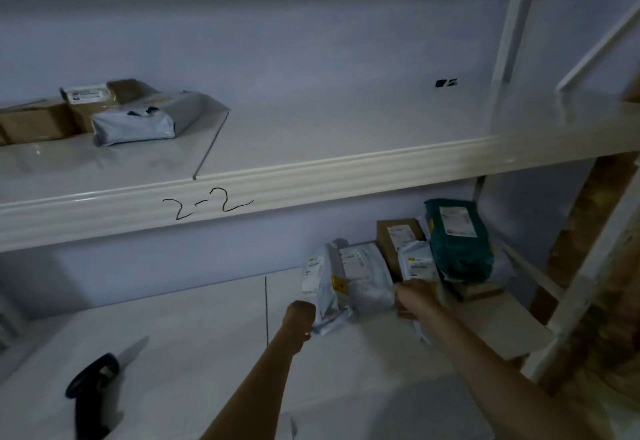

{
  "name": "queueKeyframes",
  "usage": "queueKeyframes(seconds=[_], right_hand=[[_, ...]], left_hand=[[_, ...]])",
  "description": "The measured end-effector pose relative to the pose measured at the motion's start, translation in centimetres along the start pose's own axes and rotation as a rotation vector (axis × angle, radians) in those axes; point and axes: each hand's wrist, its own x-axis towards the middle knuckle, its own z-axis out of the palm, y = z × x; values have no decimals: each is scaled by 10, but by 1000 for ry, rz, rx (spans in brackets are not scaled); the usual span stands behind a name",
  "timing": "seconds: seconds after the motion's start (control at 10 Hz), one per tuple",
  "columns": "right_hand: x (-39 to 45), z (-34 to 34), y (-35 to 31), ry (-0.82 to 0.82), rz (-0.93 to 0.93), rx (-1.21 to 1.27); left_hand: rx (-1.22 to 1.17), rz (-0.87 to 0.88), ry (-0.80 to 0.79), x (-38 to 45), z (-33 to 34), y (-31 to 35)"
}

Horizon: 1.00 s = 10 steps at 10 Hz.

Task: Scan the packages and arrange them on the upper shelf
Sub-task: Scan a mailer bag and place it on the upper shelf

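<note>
On the lower shelf [194, 346] a cluster of packages stands at the right: grey poly mailers [360, 284], a brown box [398, 235], a teal bag [460, 242]. My left hand [300, 315] grips the left edge of a grey mailer [320, 287]. My right hand [415, 296] reaches into the cluster and holds another pale mailer [417, 263]; its fingers are hidden. A black handheld scanner [91, 391] lies on the lower shelf at the left. On the upper shelf [311, 149], at the far left, sit brown boxes [38, 121] and a grey mailer [138, 121].
The upper shelf's front rail is marked "2-2" [207, 206]. White uprights and diagonal braces [512, 24] frame the rack at the right. A thin divider line [266, 308] crosses the lower shelf. A flat cardboard piece [478, 290] lies under the teal bag.
</note>
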Motion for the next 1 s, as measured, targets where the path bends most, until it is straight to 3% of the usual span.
queueKeyframes(seconds=[0.1,0.3,0.7,0.9,1.0], right_hand=[[18,27,-9,-141,-46,-112],[34,84,-30,-299,-149,-312],[63,142,-36,-278,-136,-617],[76,145,-29,-237,-99,-478],[82,142,-26,-305,-62,-298]], left_hand=[[-161,-146,-8,15,-9,2],[-186,-189,-11,46,-9,8],[-124,-330,-246,120,-13,-5],[-148,-277,-163,122,-23,-6],[-221,-248,-188,111,-34,-6]])
